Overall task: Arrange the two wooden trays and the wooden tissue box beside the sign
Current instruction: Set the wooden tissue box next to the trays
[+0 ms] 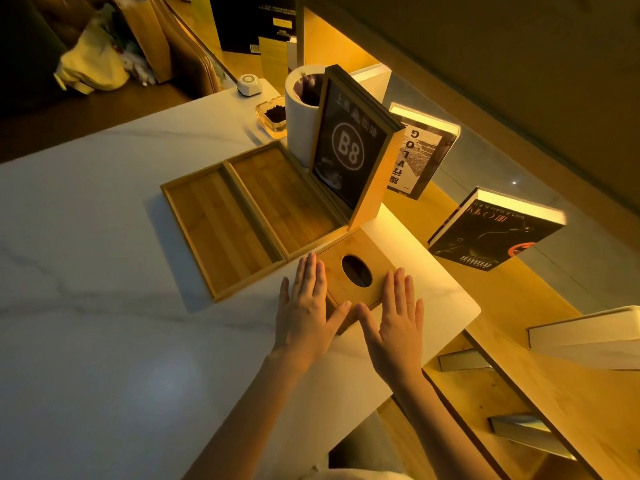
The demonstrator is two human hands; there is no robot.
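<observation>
Two shallow wooden trays lie side by side on the white marble table [104, 237]: the left tray [218, 230] and the right tray [287, 199], whose far side touches the upright "B8" sign [349, 150]. A wooden tissue box [349, 289] with an oval hole on top sits at the sign's near end, by the table's right corner. My left hand [308, 306] lies flat with spread fingers against the box's left edge. My right hand [398, 313] rests flat on the box's right part. Neither hand grips anything.
Behind the sign stand a white cylindrical bin [301, 109], a glass ashtray [272, 116] and a small white device [248, 85]. Books [491, 233] lean on the lit wooden shelf to the right. The table's right edge drops off close to the box.
</observation>
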